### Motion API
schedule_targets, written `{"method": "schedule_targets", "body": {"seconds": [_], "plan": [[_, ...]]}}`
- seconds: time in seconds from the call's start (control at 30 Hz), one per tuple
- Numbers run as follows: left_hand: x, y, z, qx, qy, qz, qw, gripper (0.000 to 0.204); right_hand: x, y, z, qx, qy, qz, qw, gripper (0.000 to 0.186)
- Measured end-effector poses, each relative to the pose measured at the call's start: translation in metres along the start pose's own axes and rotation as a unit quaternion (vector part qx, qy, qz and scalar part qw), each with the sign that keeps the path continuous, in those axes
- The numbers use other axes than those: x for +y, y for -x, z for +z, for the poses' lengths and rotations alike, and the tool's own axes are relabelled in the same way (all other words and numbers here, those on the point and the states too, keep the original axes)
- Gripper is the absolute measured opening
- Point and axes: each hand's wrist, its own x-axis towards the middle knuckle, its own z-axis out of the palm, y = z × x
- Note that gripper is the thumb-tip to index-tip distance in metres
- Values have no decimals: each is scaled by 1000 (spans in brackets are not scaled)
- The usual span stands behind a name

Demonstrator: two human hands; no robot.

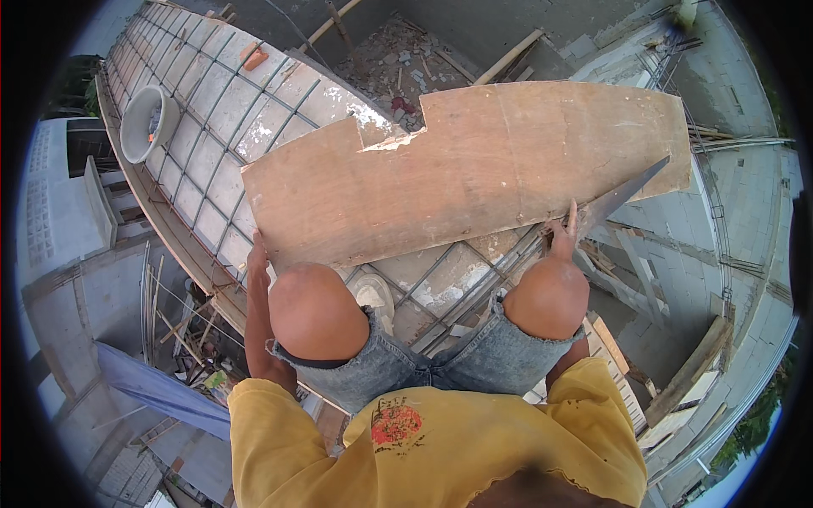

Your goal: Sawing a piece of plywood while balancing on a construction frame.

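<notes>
A long brown plywood board [474,169] lies across the rebar grid in front of my knees, with a rectangular notch cut into its far edge. My left hand [258,252] grips the board's near left corner, partly hidden by my knee. At the near right edge, my right hand [561,239] is closed at the wide end of a handsaw [627,193], one finger stretched along the board. The saw's blade slants up to the right over the board; its handle is hidden by my hand and knee.
Crossed rebar [212,118] covers the formwork deck, with a pale bucket [146,124] and a broken brick piece [253,57] on it. Beyond lies a sunken area with rubble [406,63]. Deep drops flank the deck, with a blue tarp [161,385] below left and timber [690,372] at right.
</notes>
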Motion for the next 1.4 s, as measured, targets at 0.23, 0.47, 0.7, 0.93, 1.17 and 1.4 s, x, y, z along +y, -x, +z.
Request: {"method": "schedule_targets", "body": {"seconds": [0.23,0.47,0.7,0.93,1.17,1.4], "plan": [[-5,22,63,43,106,39,993,90,-5,-1,0,141,127,-194,963,65],[78,36,110,134,205,49,968,92,-35,-11,-12,112,85,-193,971,60],[126,76,220,65,224,142,962,84,-112,-108,-50,119,212,-115,963,60],[128,52,237,10,204,109,973,76,-81,-66,-53,170,282,-336,882,48],[103,40,197,-48,14,1,999,63,-144,42,-10,-146,354,-309,870,42],[192,78,164,-64,-263,360,893,62,-245,86,46,-317,181,-165,916,71]]}}
